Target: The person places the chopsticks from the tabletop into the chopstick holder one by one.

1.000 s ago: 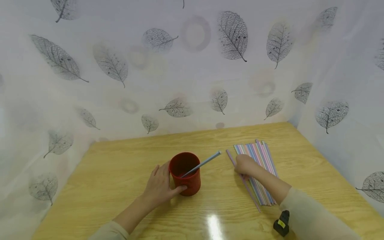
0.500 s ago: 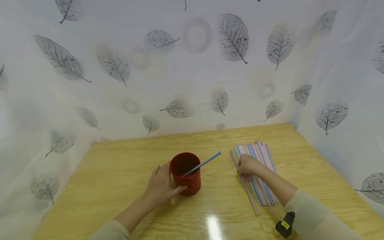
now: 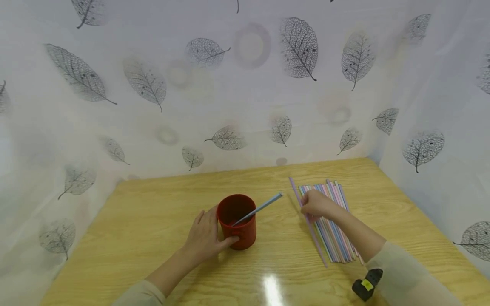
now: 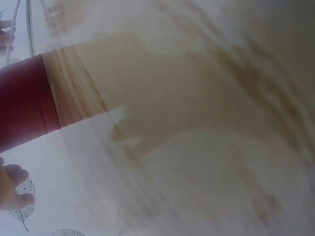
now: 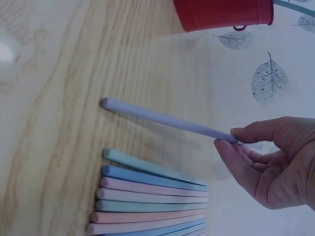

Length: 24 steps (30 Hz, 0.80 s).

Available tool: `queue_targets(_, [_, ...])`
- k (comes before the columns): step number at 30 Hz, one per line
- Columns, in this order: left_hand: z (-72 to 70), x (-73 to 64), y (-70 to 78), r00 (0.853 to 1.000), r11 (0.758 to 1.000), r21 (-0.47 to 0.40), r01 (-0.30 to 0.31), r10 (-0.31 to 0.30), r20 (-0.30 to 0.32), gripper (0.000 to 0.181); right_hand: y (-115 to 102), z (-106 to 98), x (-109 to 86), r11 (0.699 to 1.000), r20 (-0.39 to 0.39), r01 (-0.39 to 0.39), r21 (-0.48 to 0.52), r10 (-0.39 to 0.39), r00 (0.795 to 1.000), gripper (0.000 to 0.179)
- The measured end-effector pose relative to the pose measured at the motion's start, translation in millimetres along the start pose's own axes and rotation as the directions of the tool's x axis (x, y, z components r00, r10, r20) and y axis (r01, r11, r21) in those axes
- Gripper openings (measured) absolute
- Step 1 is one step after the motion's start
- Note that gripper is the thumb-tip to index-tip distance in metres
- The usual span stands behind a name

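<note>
My left hand (image 3: 206,233) holds a red metal cup (image 3: 245,240), thumb on its near side and fingers along its left. A light blue stick (image 3: 262,207) leans in the cup, its upper end past the right rim. At the right, my right hand (image 3: 315,204) pinches a slim lilac stick (image 3: 315,242) between thumb and fingers. In the right wrist view the lilac stick (image 5: 162,118) runs above a row of pastel sticks (image 5: 152,191), apart from them. Only fingertips of my left hand (image 4: 15,187) show beside the cup (image 4: 27,101) in the left wrist view.
Several pastel sticks (image 3: 337,238) lie side by side on the wood-grain table (image 3: 160,199), right under and beside my right forearm. A black device with a yellow mark (image 3: 365,284) is strapped at the right sleeve. Leaf-patterned cloth (image 3: 245,93) hangs behind and at both sides.
The lilac stick has come up off the table in my right hand, its far end moving away from me. The right forearm has shifted slightly right. The left hand and cup stay put.
</note>
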<state>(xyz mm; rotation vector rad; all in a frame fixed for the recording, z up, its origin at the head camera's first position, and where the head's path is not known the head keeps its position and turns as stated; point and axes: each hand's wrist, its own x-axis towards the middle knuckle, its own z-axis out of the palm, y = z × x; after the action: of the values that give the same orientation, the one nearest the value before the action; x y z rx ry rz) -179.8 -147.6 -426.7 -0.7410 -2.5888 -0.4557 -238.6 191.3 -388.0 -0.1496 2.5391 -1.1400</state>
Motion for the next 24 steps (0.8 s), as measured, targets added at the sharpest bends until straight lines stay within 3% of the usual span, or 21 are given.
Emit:
queue_targets(8, [0.7, -0.2, -0.6, 1.000, 1.000, -0.007, 0.003, -0.003, -0.006, 0.096, -9.6, -5.5, -1.2, 0.993, -0.015, 0.067, 0.096, -0.066, 0.998, 0.032])
queue_targets(15, [2.2, 0.8, -2.3, 0.999, 1.000, 0.009, -0.015, 0.015, -0.031, 0.097, -22.5, -8.5, 1.3, 0.984, -0.124, 0.106, 0.142, -0.089, 0.988, 0.032])
queue_targets(24, [2.6, 0.3, -2.5, 1.000, 1.000, -0.001, -0.006, 0.006, -0.019, 0.095, -39.8, -7.3, -1.4, 0.936, -0.306, 0.221, 0.275, -0.133, 0.943, 0.035])
